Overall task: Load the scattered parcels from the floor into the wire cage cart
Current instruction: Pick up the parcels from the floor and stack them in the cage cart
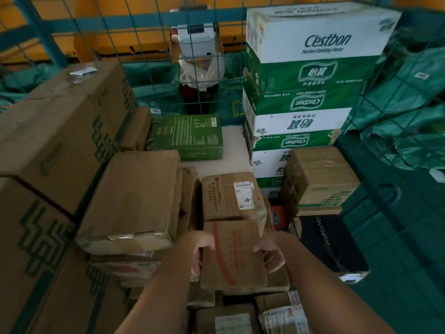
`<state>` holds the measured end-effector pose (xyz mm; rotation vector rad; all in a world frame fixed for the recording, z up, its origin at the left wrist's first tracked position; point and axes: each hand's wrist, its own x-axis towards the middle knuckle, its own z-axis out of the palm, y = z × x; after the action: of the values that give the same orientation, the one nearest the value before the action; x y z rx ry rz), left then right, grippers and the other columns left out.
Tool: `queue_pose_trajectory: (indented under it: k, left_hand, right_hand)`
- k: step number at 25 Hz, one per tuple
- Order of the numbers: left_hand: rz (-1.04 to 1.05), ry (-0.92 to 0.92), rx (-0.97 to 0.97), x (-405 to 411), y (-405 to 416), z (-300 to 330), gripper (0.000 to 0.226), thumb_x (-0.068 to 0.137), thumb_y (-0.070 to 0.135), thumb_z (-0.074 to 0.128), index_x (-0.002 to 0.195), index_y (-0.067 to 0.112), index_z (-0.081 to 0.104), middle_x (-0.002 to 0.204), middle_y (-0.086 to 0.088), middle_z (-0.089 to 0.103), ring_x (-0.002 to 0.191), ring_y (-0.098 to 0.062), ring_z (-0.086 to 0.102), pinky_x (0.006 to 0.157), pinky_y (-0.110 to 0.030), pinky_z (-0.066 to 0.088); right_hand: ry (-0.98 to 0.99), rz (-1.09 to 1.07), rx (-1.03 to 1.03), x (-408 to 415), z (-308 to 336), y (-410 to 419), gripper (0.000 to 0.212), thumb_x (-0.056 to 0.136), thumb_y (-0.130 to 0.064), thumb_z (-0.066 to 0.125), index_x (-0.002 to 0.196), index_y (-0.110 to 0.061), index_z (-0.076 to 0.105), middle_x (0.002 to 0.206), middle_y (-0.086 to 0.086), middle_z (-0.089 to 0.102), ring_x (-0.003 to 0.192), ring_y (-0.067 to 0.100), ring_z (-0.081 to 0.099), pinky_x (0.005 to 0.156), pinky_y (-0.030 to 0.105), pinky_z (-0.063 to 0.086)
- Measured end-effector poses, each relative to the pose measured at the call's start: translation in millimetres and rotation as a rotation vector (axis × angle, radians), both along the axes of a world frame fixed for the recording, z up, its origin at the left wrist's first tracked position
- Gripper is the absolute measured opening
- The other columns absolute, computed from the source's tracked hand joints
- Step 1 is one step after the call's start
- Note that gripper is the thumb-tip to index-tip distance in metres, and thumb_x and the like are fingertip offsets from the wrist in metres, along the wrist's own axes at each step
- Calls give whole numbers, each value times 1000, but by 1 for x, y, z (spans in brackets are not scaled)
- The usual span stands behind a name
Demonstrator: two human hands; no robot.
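A small brown cardboard parcel with red print (pixel 232 255) is held between both hands inside the wire cage cart (pixel 134 22). My left hand (pixel 201 255) grips its left edge, fingers curled over the side. On its right edge, my right hand (pixel 271 254) grips with the thumb on top. The parcel sits just in front of a labelled brown box (pixel 228 196) and above other flat parcels in the stack.
Large brown boxes with green logos (pixel 60 141) fill the left. A stack of green and white water cartons (pixel 305 75) stands at the back right, with a brown box (pixel 317 177) and a black box (pixel 330 244) below. A green flat box (pixel 187 137) lies at the back centre.
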<state>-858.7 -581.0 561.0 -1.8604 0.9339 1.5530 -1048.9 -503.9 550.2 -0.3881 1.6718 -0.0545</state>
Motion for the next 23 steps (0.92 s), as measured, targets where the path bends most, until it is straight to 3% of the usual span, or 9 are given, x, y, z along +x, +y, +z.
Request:
queue_pose_trajectory:
  k: [3,5,7,10,13,15,17,19,23]
  left_hand:
    - [138,82,-58,-3,9,-47,79,81,19,66,149,8,27,148,-19,34,130,-40,42,103,-54,43]
    - [144,95,-91,-8,12,-67,63,93,30,54,148,13,27,150,-15,32,132,-37,41,105,-50,42]
    - [184,122,-138,-12,12,-89,48,99,36,42,143,19,34,140,-10,46,123,-31,50,102,-44,45]
    - [117,162,-195,-19,8,-116,31,102,29,33,131,23,42,116,-4,54,101,-20,55,93,-31,39]
    - [63,187,-262,-21,0,-136,59,101,25,31,154,32,6,157,-3,22,138,-26,33,113,-38,28]
    - [84,221,-272,-20,-4,-141,65,100,21,31,153,36,-4,160,-1,14,139,-28,31,108,-39,34]
    - [109,239,-307,-18,-5,-145,65,100,13,34,154,35,6,156,-2,27,131,-26,40,97,-37,40]
    - [111,240,-376,-15,-5,-144,60,98,9,36,152,31,23,147,-3,40,126,-24,45,98,-37,42]
    - [95,222,-419,-15,-2,-125,49,97,11,39,144,24,39,128,-3,53,115,-23,52,101,-39,45]
  right_hand:
    - [66,32,8,6,-39,-3,39,95,-21,56,131,-7,46,104,13,56,99,26,62,74,32,58]
    - [95,53,15,7,-68,-6,50,97,-30,53,140,-10,40,120,12,54,104,25,58,80,33,55]
    - [126,47,-26,9,-92,-10,46,99,-31,49,140,-10,42,134,11,50,112,24,55,91,32,51]
    - [176,97,-128,16,-121,-20,33,102,-21,42,132,-8,48,131,11,53,110,23,56,95,33,51]
    - [208,112,-137,21,-147,-30,33,102,-17,39,134,-9,43,130,13,51,104,26,60,84,34,58]
    - [224,120,-119,19,-157,-33,31,102,-15,38,132,-8,44,130,15,50,105,28,60,78,33,59]
    - [271,187,-144,15,-165,-30,29,101,-16,39,126,-7,50,124,14,55,101,26,60,81,34,58]
    - [325,210,-178,12,-168,-27,31,100,-22,40,119,-8,58,112,9,62,94,22,62,81,33,56]
    - [321,183,-192,10,-154,-19,33,99,-29,40,113,-8,62,101,6,65,81,17,61,63,25,49]
